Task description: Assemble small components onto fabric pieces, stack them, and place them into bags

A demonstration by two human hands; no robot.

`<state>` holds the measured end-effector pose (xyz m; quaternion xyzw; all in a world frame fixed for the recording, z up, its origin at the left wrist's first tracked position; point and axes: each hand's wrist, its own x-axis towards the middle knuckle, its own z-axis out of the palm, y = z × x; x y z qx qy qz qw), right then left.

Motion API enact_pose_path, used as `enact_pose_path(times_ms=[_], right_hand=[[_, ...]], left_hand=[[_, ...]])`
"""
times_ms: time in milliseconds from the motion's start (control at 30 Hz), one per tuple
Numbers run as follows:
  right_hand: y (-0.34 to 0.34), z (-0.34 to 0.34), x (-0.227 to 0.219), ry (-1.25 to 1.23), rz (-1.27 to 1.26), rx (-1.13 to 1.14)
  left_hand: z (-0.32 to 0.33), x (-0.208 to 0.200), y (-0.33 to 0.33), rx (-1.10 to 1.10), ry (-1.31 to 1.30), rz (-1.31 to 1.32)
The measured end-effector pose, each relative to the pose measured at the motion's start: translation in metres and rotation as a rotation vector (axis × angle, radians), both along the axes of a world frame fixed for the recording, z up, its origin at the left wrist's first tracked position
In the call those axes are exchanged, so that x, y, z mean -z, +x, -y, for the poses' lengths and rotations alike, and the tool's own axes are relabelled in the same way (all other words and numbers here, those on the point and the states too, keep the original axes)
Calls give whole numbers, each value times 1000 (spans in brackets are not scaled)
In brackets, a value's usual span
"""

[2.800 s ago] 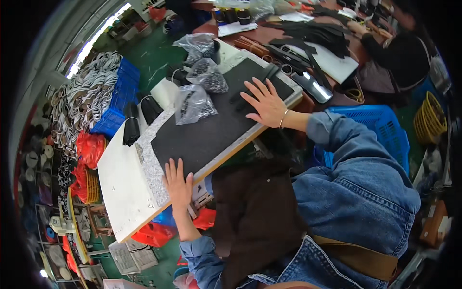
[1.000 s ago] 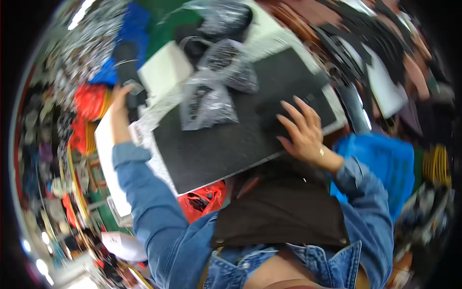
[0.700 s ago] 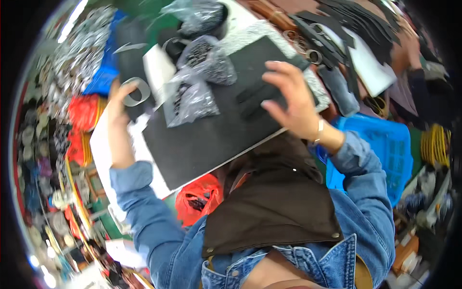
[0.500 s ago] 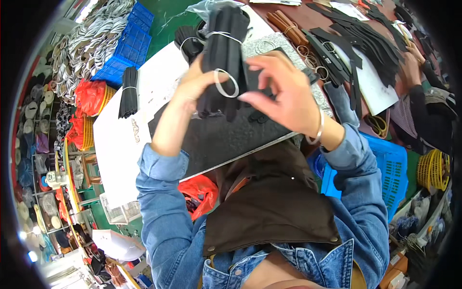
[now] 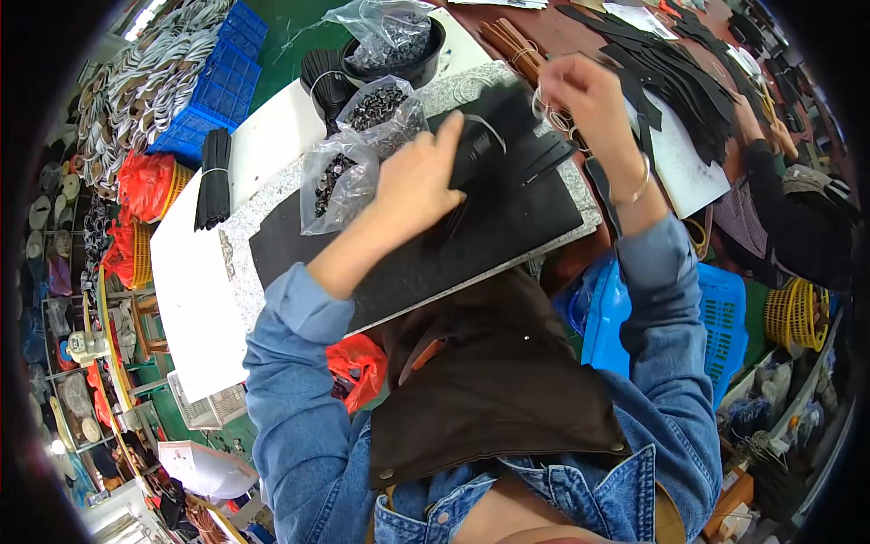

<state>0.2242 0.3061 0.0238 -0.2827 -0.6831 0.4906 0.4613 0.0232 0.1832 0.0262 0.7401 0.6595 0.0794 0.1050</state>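
Observation:
My left hand (image 5: 419, 186) is at the near left side of a bundle of black straps (image 5: 485, 145), thumb and index finger stretched along it. The other fingers are partly hidden. The bundle is tilted and blurred above the black mat (image 5: 390, 272), with a pale band (image 5: 496, 132) round it. My right hand (image 5: 584, 95) is raised beyond the bundle to the right, fingers curled inward beside pale loops; whether it pinches one is unclear. Clear plastic bags of small dark parts (image 5: 340, 181) lie left of the bundle.
Another black strap bundle (image 5: 215, 177) lies on the white table at left. A black bowl (image 5: 426, 54) holds a bagged load at the back. Brown strips (image 5: 512, 50) and loose black straps (image 5: 689, 82) lie at right, near a co-worker's hands (image 5: 766, 127). A blue crate (image 5: 725, 317) stands below.
The strap bundle has come down and right from its raised, upright position. My right hand has moved away from it, up and right. The bags and bowl now show uncovered.

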Motion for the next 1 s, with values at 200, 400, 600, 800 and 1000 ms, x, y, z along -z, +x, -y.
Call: enact_pose_path(times_ms=[200, 400, 600, 800, 1000], right_hand=[[-50, -66, 5, 83, 213, -65], [-61, -111, 14, 354, 637, 151], [-54, -132, 40, 797, 762, 82], [-101, -98, 59, 866, 1206, -75], [-100, -111, 43, 803, 1146, -122]], left_hand=[[9, 17, 15, 17, 20, -106], [15, 25, 13, 21, 31, -44], [11, 29, 10, 87, 92, -77], [11, 29, 12, 120, 113, -75], [10, 29, 10, 100, 79, -77]])
